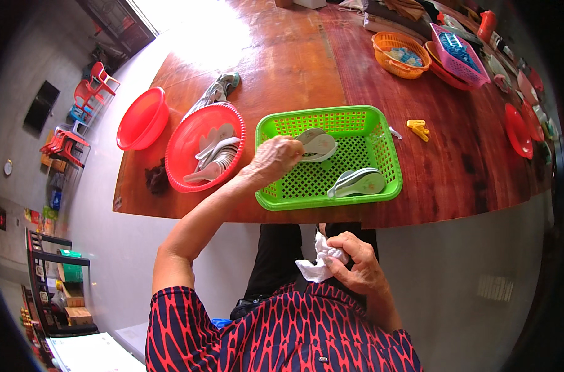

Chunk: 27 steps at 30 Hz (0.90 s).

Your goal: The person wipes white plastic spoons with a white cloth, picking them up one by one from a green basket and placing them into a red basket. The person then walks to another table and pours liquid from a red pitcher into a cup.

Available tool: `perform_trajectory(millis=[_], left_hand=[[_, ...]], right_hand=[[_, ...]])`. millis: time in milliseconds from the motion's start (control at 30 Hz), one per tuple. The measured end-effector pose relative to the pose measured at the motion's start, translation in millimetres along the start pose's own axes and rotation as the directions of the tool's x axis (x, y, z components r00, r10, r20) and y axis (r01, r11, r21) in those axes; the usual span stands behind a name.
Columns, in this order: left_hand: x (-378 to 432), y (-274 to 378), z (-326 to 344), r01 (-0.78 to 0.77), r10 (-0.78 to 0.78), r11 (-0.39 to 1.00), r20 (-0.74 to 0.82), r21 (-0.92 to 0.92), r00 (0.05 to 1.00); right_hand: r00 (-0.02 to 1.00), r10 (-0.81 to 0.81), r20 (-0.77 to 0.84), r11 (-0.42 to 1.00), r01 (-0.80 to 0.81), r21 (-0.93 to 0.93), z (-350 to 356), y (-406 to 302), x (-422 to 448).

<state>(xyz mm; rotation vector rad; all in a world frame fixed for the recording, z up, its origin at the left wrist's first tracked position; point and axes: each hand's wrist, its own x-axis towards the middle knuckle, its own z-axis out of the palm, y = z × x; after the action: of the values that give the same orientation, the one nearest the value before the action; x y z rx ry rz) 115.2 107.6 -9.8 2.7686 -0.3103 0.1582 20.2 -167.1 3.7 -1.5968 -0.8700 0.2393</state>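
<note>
Over the left part of a green plastic basket point(328, 203), my left hand point(279, 156) grips the handle end of one or more pale soup spoons point(320, 145); the fingers hide how many. A second group of soup spoons point(358, 182) lies stacked in the basket's near right corner. My right hand point(358, 258) holds a crumpled white cloth point(316, 269) below the table edge, in front of my body. Left of the basket, a red plastic basin point(182, 139) contains many more soup spoons point(222, 158), some nested in a row.
An empty red basin point(142, 118), a striped cloth point(216, 90) and a dark cloth point(157, 177) are at the left. Yellow clips point(419, 130) lie right of the green basket. An orange basket point(398, 69) and a pink basket point(458, 53) stand at the back right of the wooden table point(454, 186).
</note>
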Motion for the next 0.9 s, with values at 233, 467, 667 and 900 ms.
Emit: perform_trajectory(millis=[233, 467, 667, 900], left_hand=[[28, 8, 45, -0.066, 0.025, 0.972, 0.179, 0.224, 0.984], [26, -2, 54, -0.163, 0.154, 0.971, 0.060, 0.176, 0.986], [18, 10, 26, 0.218, -0.060, 0.688, 0.245, -0.692, 0.968], [-1, 10, -15, 0.206, -0.196, 0.390, 0.138, -0.898, 0.971]], right_hand=[[0.998, 0.022, -0.065, 0.999, -0.020, 0.027, -11, 4, -10], [0.996, 0.025, -0.084, 0.999, -0.022, 0.031, -17, 8, -14], [0.997, 0.001, -0.074, 1.000, 0.000, 0.021, -11, 7, -10], [0.999, 0.004, -0.041, 1.000, -0.004, -0.007, -6, 5, -10]])
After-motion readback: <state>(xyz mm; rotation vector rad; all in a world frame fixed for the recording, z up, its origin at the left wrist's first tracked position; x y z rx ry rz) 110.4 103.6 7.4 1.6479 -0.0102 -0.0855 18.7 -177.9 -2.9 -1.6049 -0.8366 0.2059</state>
